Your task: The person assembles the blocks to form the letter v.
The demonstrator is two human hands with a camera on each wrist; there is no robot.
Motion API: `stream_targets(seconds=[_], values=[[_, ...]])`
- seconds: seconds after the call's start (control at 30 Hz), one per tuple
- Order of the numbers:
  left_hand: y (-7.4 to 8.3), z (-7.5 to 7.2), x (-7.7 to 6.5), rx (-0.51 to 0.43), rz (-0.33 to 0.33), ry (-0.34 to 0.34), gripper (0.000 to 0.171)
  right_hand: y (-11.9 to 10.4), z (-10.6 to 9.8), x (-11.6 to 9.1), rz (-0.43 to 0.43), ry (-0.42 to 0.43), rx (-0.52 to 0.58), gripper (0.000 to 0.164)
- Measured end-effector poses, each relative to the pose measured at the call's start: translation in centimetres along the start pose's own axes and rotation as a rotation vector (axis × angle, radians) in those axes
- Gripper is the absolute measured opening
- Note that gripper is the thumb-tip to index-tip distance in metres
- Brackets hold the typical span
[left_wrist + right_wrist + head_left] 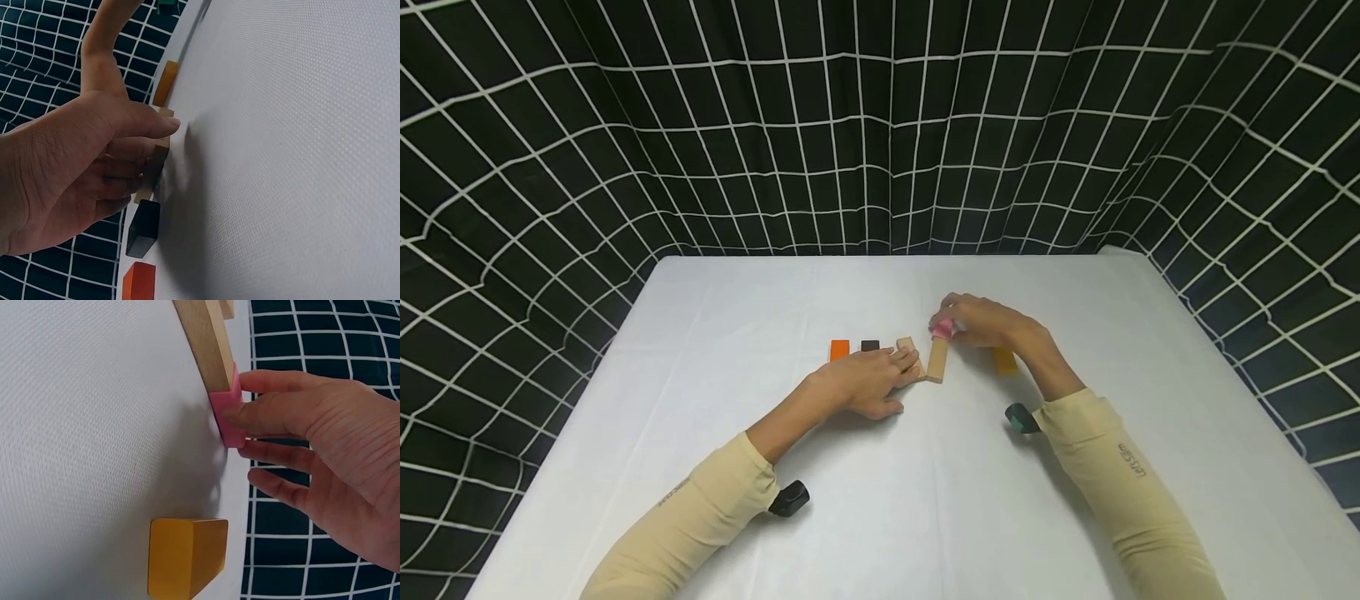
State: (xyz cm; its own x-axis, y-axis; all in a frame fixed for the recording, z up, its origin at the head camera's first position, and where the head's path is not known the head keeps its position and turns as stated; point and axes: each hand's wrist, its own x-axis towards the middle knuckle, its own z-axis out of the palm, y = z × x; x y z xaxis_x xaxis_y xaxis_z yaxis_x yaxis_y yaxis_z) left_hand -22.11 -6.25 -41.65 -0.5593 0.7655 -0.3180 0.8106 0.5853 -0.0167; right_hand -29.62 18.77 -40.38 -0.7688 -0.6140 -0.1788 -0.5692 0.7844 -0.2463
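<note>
In the head view, two plain wooden blocks meet at their near ends in a narrow V. The fingers of my left hand point(874, 385) lie across the left wooden block point(905, 342), hiding much of it. My right hand point(988, 322) pinches a pink block point(942, 329) between thumb and fingers. That pink block point(232, 436) lies against the far end of the right wooden block point(937, 360), as the right wrist view also shows. Its other fingers stay spread behind it.
A black block point(870, 345) and an orange block point(839, 350) lie left of the wooden ones, partly behind my left hand. Under my right forearm is a yellow block point(1004, 362). A black grid-patterned curtain point(880, 125) surrounds the white table point(895, 517).
</note>
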Motion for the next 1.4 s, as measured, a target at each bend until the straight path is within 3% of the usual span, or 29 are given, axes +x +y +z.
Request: stream_targets(seconds=[0.9,1.4], values=[[0.09,0.32,0.05,-0.015,-0.011,0.006,0.069,-0.14,0.11,0.16,-0.006,-0.014,0.011,0.037],[0.17,0.01,0.03,-0.018,-0.015,-0.001,0.069,0.06,0.00,-0.14,-0.018,0.004,0.054,0.047]])
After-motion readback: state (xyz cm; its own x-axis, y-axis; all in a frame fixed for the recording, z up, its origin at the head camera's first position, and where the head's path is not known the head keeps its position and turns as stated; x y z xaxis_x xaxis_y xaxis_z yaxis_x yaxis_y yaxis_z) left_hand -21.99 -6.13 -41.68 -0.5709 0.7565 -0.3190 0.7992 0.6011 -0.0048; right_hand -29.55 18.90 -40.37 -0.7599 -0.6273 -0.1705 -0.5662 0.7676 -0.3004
